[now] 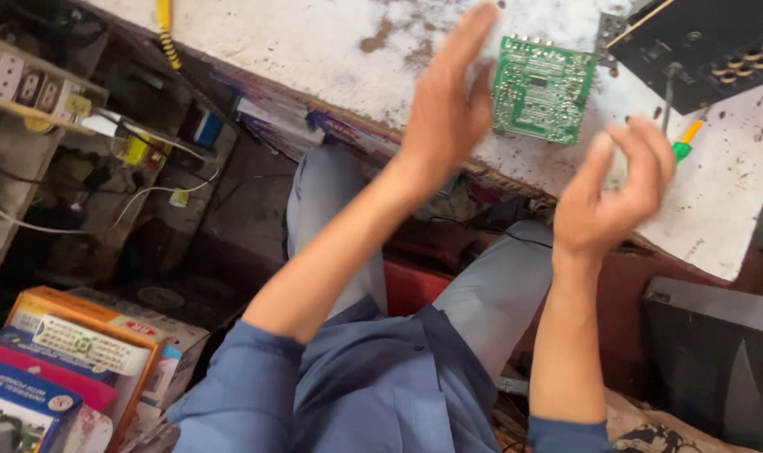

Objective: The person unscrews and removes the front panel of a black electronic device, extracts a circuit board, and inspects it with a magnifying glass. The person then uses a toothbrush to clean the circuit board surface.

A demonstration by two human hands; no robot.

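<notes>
Left hand: the left hand [444, 109], upper centre of the frame, is raised with fingers straight and released; its fingertips lie at the left edge of the green rectangular printed circuit board [542, 88], contact uncertain because of blur.
Right hand: the right hand [612, 197], centre right, is curled loosely with fingers bent and grasps nothing visible.
Board location: flat, solder side up, on the stained white worktop [314, 42], upper centre.
Progress: judged early; board lies bare, no tool in hand.
Nearby: green-and-yellow handled screwdriver [682, 143] just right of the board; black metal amplifier chassis [708, 42], upper right.
Obstructions: none between hands and board.
Surroundings: wooden socket strip [29, 84], upper left; coloured cardboard boxes [71, 369], lower left.
</notes>
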